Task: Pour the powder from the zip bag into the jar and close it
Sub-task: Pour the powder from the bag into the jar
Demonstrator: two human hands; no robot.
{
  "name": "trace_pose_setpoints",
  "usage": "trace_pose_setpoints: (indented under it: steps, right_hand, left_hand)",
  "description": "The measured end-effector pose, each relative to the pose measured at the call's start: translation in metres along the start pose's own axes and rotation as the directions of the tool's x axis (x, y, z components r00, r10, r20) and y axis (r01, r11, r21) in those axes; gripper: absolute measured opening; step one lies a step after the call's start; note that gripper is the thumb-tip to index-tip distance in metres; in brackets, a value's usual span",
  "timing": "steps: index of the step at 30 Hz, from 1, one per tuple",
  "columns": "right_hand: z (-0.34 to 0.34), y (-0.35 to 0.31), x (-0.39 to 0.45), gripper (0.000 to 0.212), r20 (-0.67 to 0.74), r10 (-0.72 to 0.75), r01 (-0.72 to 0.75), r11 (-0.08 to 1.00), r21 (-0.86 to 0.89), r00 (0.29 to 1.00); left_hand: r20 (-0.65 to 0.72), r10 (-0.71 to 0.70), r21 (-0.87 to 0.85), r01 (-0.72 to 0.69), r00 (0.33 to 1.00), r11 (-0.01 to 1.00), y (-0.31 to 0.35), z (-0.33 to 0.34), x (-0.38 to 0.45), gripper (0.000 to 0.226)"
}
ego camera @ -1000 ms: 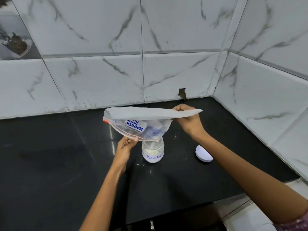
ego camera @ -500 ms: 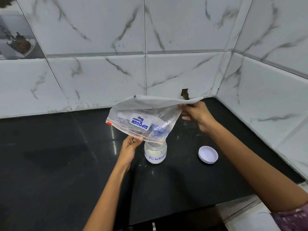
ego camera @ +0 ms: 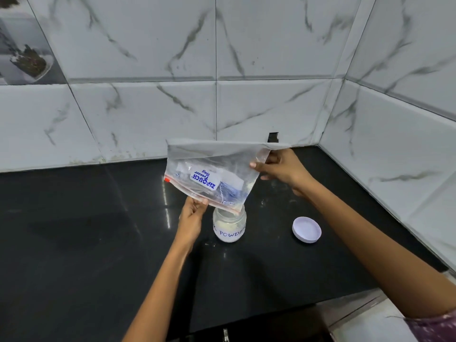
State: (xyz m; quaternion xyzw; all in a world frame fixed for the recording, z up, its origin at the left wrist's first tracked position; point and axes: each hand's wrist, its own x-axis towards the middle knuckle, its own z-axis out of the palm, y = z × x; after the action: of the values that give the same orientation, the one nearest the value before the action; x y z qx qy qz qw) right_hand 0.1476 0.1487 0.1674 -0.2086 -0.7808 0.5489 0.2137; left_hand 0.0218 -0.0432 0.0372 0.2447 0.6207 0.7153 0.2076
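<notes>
Two hands at work: my left hand (ego camera: 191, 217) pinches the zip edge of the bag from below, fingers curled round it; my right hand (ego camera: 281, 167) grips the bag's raised bottom corner, fingers closed on the plastic.
One zip bag: the zip bag (ego camera: 212, 174) hangs upside down and tilted, its low open corner touching or just inside the mouth of the jar; I cannot tell which.
One jar: the jar (ego camera: 230, 224) stands upright on the black counter (ego camera: 86, 243), near the middle, well in from the front edge, with POWDER written on its side.
One lid: the white lid (ego camera: 306, 229) lies flat on the counter, apart from the jar, toward the right edge by the side wall.
Powder: pale powder shows through the jar's glass, roughly half full by my guess; the bag looks almost empty, with only a faint film left near the pouring corner.
Done so far: pouring seems nearly finished.
Left to do: shake out the last traces, set the bag aside, pick up the lid and close the jar.
Spill: a few pale smudges mark the counter behind the jar; whether they are powder or only reflections I cannot say.
</notes>
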Motion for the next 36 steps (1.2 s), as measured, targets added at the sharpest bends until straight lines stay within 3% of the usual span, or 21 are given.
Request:
trace_pose_setpoints:
  steps: [5, 9, 16, 20, 24, 27, 31, 33, 36]
  right_hand:
    - [0.017, 0.016, -0.013, 0.044, 0.057, 0.097, -0.093, 0.993, -0.066, 0.994]
    - [0.035, 0.038, -0.020, 0.016, 0.014, 0.135, -0.131, 0.977, -0.166, 0.991]
    - [0.045, 0.042, -0.016, 0.010, -0.178, 0.006, -0.038, 0.984, -0.177, 0.984]
    - [0.049, 0.042, -0.020, 0.010, -0.184, -0.071, 0.029, 0.974, -0.223, 0.980]
    - [0.047, 0.043, -0.018, 0.021, -0.214, -0.014, -0.021, 0.987, -0.160, 0.977]
    - [0.049, 0.045, -0.017, 0.010, -0.170, 0.083, -0.099, 0.991, -0.089, 0.982]
    - [0.051, 0.044, -0.016, 0.012, -0.123, 0.172, -0.173, 0.985, 0.001, 0.977]
    - [0.052, 0.043, -0.017, 0.012, -0.097, 0.184, -0.184, 0.983, 0.012, 0.978]
    - [0.053, 0.040, -0.018, 0.010, -0.128, 0.157, -0.159, 0.987, 0.002, 0.979]
  left_hand:
    - [-0.030, 0.061, 0.065, -0.059, 0.998, 0.996, 0.007, 0.005, -0.002, 0.021]
    - [-0.042, 0.085, 0.082, -0.082, 0.995, 0.993, 0.013, 0.008, -0.003, 0.021]
    - [-0.048, 0.080, 0.265, -0.065, 0.996, 0.962, 0.006, 0.004, -0.007, 0.016]
    - [-0.082, -0.050, 0.133, 0.061, 0.995, 0.989, 0.006, 0.006, -0.008, 0.024]
    - [-0.068, -0.089, 0.045, 0.093, 0.994, 0.995, 0.011, 0.009, -0.011, 0.040]
    - [-0.102, -0.112, 0.030, 0.116, 0.988, 0.993, 0.014, 0.012, -0.011, 0.034]
    - [-0.025, -0.126, 0.070, 0.127, 0.992, 0.989, 0.016, 0.014, -0.007, 0.033]
    - [-0.010, -0.125, 0.074, 0.125, 0.992, 0.989, 0.018, 0.014, -0.005, 0.023]
    - [0.052, -0.107, 0.093, 0.101, 0.993, 0.990, 0.024, 0.016, -0.004, 0.031]
